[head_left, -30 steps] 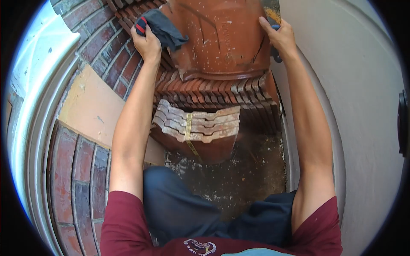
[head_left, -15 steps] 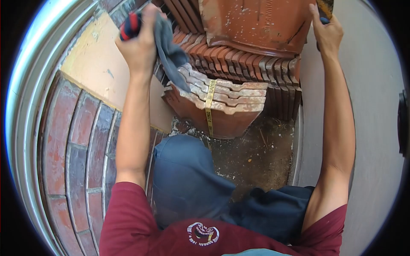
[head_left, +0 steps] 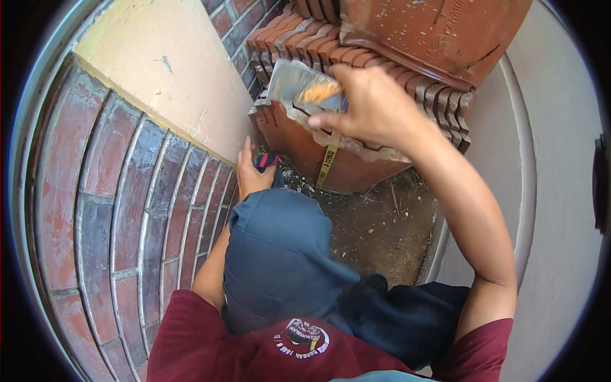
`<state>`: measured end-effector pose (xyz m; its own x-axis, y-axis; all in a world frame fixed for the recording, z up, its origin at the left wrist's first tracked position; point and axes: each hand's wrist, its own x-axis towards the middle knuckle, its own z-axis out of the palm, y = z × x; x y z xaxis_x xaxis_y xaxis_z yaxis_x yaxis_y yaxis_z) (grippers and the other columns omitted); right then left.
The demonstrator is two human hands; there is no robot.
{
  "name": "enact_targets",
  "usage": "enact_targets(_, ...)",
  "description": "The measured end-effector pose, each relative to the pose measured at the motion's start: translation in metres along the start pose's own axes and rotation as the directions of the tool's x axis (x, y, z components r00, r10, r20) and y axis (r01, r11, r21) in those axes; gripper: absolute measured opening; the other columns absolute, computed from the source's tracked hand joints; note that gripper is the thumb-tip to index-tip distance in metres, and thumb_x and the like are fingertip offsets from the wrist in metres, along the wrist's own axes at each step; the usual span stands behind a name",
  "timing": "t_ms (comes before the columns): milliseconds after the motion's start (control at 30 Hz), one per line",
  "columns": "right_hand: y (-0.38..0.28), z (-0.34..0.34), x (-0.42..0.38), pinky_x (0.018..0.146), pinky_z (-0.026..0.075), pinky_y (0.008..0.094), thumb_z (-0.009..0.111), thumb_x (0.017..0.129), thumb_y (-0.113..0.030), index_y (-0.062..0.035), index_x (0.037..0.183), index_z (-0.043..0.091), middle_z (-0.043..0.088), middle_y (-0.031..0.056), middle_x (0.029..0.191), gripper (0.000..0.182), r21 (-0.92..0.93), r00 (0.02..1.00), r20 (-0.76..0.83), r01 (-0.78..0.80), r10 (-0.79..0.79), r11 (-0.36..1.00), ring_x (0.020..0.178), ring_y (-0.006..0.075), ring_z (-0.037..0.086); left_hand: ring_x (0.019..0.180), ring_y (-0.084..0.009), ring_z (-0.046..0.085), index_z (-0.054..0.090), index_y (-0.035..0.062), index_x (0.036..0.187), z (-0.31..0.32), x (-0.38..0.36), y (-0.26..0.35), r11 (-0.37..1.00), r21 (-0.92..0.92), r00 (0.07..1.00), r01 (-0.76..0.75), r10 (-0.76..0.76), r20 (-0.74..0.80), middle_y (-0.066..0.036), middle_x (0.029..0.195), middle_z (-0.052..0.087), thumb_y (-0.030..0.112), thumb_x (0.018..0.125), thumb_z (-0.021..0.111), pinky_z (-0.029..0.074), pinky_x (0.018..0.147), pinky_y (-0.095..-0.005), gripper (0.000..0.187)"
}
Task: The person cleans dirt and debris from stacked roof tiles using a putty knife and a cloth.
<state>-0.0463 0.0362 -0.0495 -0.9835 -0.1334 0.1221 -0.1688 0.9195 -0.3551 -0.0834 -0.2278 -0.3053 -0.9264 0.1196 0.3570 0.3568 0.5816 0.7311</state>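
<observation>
My right hand [head_left: 375,105] is closed on a scraper [head_left: 302,84] with a broad, flat blade and a yellowish part near the grip. It is over the top edges of a strapped bundle of clay roof tiles [head_left: 363,167]. A yellow strap [head_left: 328,159] runs down the bundle's front. Low beside the wall, left of the bundle, my left hand [head_left: 253,170] is wrapped round a red and black object [head_left: 266,161], with dark cloth below it. My knee partly covers this hand's surroundings.
Behind the bundle stands a long row of tiles [head_left: 375,60], with a large tile [head_left: 433,35] lying on top. A brick wall [head_left: 137,210] and pale panel [head_left: 165,70] border the left. A grey wall [head_left: 566,159] stands on the right. Debris lies on the floor [head_left: 382,235].
My left hand has dropped from above the tiles to beside the panel. My right hand has swung left and down with the scraper, over the bundle. The view has shifted.
</observation>
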Motion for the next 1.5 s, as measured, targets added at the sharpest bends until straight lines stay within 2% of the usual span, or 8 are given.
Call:
enact_targets(133,-0.025,0.017,-0.001,0.086,0.06,0.0457,0.086,0.077,-0.052,0.0129,0.112,0.065,0.074,0.0264,0.097,0.077,-0.205,0.994,0.097,-0.022,0.043,0.978,0.095,0.0399,0.074,0.122,-0.0446,0.059,0.039,-0.0034,0.154,0.007,0.023,-0.004,0.998,-0.055,0.999,-0.004,0.006,0.035,-0.03,0.133,0.058,0.009,0.081,0.082,0.048,0.103,-0.0447,0.086)
enact_targets(267,-0.023,0.007,0.008,0.082,0.06,0.0455,0.082,0.078,-0.058,0.0136,0.107,0.07,0.073,0.0258,0.095,0.078,-0.243,0.958,0.235,-0.104,0.162,0.964,0.092,0.0387,0.074,0.108,-0.0291,0.07,0.057,0.0039,0.14,0.016,0.051,-0.008,0.938,-0.334,0.979,0.092,-0.025,0.201,-0.021,0.116,0.072,0.009,0.089,0.075,0.051,0.096,-0.0383,0.054)
enact_targets(300,-0.023,0.006,0.011,0.081,0.06,0.0456,0.081,0.078,-0.059,0.0134,0.104,0.071,0.073,0.0257,0.095,0.077,-0.242,0.937,0.288,-0.13,0.199,0.962,0.091,0.0387,0.074,0.089,-0.0217,0.072,0.065,0.0042,0.125,0.023,0.052,-0.007,0.945,-0.325,0.995,0.042,-0.012,0.094,-0.016,0.096,0.075,0.009,0.093,0.071,0.054,0.081,-0.0357,0.032)
enact_targets(467,-0.013,0.023,0.002,0.078,0.061,0.0461,0.076,0.076,-0.057,0.0137,0.094,0.072,0.071,0.0283,0.096,0.073,-0.216,0.981,0.172,-0.053,0.092,0.975,0.082,0.0409,0.074,0.065,-0.0197,0.064,0.069,0.0011,0.105,0.021,0.045,-0.007,0.974,-0.186,0.991,0.132,-0.136,-0.008,-0.018,0.074,0.066,0.01,0.097,0.066,0.05,0.061,-0.0372,0.013)
enact_targets(800,-0.028,0.032,-0.027,0.057,0.06,0.0435,0.076,0.078,-0.042,0.0143,0.099,0.062,0.063,0.0234,0.091,0.062,-0.122,0.991,0.136,0.023,-0.007,0.992,0.067,0.0373,0.071,0.068,-0.0235,0.062,0.07,0.0004,0.101,0.007,-0.016,-0.04,0.96,-0.269,0.987,0.078,-0.112,-0.113,-0.017,0.077,0.067,0.001,0.09,0.059,0.051,0.068,-0.0378,0.015)
enact_targets(833,-0.03,0.036,-0.033,0.054,0.059,0.0444,0.079,0.075,-0.047,0.0059,0.111,0.059,0.06,0.0199,0.101,0.067,-0.116,0.983,0.181,0.003,0.019,0.993,0.064,0.0365,0.068,0.068,-0.0233,0.062,0.07,0.0002,0.101,0.005,-0.021,-0.04,0.959,-0.272,0.988,0.08,-0.113,-0.106,-0.017,0.077,0.067,0.001,0.09,0.059,0.051,0.068,-0.0377,0.016)
enact_targets(1033,-0.05,0.045,-0.071,0.058,0.059,0.0352,0.079,0.078,-0.057,0.0145,0.13,0.056,0.06,0.0327,0.129,0.091,-0.13,0.984,0.15,0.118,-0.099,0.984,0.065,0.0259,0.068,0.07,-0.0225,0.062,0.069,-0.0007,0.101,0.001,-0.042,-0.038,0.959,-0.267,0.992,0.1,-0.118,-0.05,-0.017,0.078,0.067,0.0,0.088,0.059,0.051,0.069,-0.037,0.017)
enact_targets(1500,-0.04,0.052,-0.069,0.055,0.058,0.0342,0.071,0.088,-0.044,0.0122,0.123,0.061,0.062,0.0293,0.123,0.067,-0.254,0.975,0.108,0.215,-0.194,0.943,0.064,0.0255,0.069,0.073,-0.0206,0.062,0.069,-0.0029,0.102,-0.02,-0.048,-0.046,0.972,-0.207,0.994,0.11,-0.108,0.022,-0.016,0.08,0.068,-0.002,0.085,0.058,0.051,0.071,-0.0352,0.02)
